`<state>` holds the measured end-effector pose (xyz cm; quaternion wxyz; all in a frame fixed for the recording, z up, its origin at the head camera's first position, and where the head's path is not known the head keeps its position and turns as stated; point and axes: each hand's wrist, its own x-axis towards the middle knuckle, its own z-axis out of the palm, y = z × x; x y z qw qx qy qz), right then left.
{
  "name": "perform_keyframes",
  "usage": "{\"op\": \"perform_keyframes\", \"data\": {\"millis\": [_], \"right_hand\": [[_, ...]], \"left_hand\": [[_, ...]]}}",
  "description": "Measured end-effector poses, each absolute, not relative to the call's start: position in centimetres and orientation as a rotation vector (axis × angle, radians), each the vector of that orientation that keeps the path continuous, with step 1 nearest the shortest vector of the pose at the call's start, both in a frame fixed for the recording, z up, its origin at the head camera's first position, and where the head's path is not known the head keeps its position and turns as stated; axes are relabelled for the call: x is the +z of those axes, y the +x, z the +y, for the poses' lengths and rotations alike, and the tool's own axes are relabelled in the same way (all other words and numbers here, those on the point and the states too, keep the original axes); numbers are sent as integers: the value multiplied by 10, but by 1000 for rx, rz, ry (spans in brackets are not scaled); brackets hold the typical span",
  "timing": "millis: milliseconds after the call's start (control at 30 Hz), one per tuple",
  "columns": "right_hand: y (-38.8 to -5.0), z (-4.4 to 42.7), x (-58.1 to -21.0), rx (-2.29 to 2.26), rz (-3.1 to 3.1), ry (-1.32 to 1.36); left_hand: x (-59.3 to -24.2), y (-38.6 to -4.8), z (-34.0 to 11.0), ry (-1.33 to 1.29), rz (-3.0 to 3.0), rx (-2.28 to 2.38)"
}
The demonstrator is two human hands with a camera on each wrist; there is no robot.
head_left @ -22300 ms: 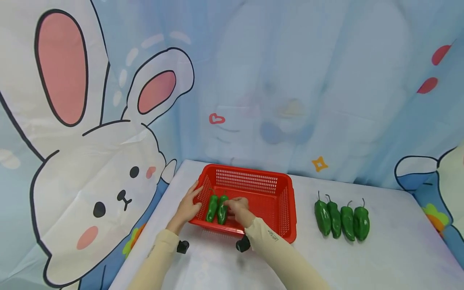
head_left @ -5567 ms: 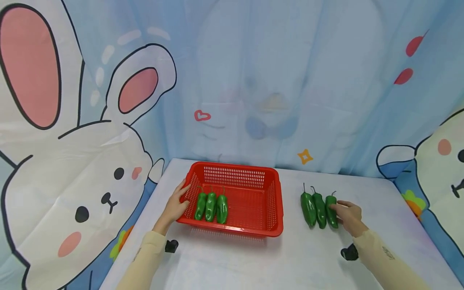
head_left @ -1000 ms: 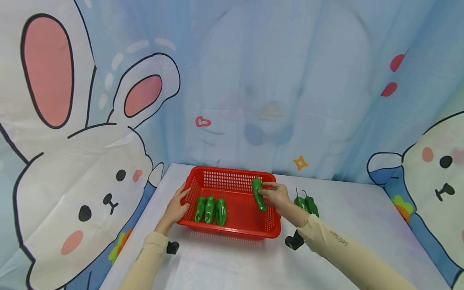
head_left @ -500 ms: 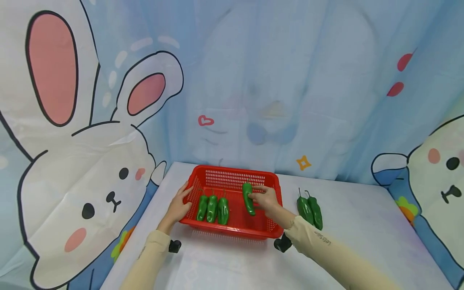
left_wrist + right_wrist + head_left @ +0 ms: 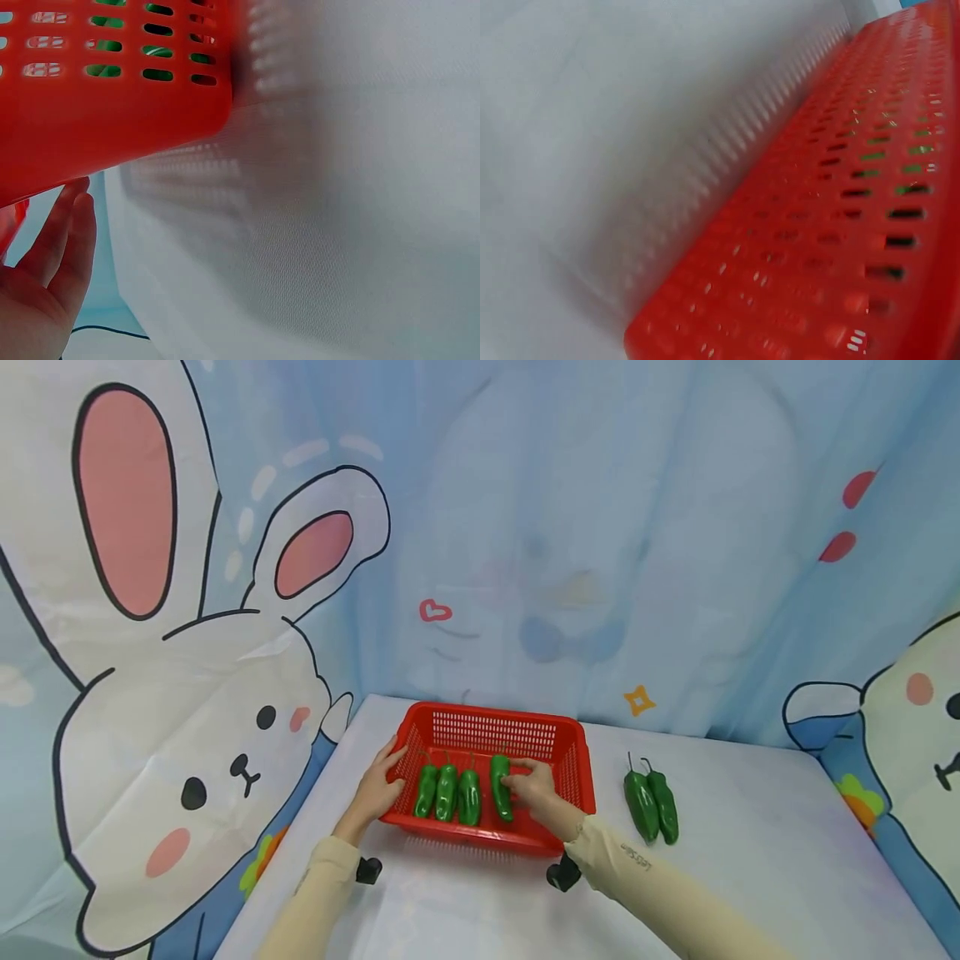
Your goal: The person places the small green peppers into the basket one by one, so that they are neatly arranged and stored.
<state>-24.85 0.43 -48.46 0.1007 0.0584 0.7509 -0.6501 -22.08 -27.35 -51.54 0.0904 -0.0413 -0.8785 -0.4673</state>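
A red plastic basket (image 5: 487, 837) with slotted walls stands on the white table. My left hand (image 5: 375, 789) rests at its left rim; in the left wrist view the fingers of that hand (image 5: 45, 292) reach fairly straight against the basket's outside. Inside the basket, my right hand (image 5: 534, 783) pinches a green chili pepper (image 5: 500, 789), stem end away from me. To its left three green chili peppers (image 5: 446, 793) lie side by side, stems pointing to the back. The right wrist view shows just the basket's wall (image 5: 795, 247), with the hand out of sight.
Right of the basket, two more green chili peppers (image 5: 651, 807) lie close together on the white tabletop (image 5: 750, 852). A blue curtain (image 5: 562, 568) printed with cartoon rabbits hangs behind the table's far edge.
Over the last second my right hand has carried its pepper leftward and lower in the basket, closer to the row of three. My left hand has stayed at the rim.
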Motion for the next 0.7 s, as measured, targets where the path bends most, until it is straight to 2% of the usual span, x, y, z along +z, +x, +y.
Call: {"op": "perform_keyframes", "data": {"millis": [700], "right_hand": [[-254, -23, -500, -1959, 2106, 423]], "left_hand": [[-511, -220, -274, -133, -2642, -1373]]}}
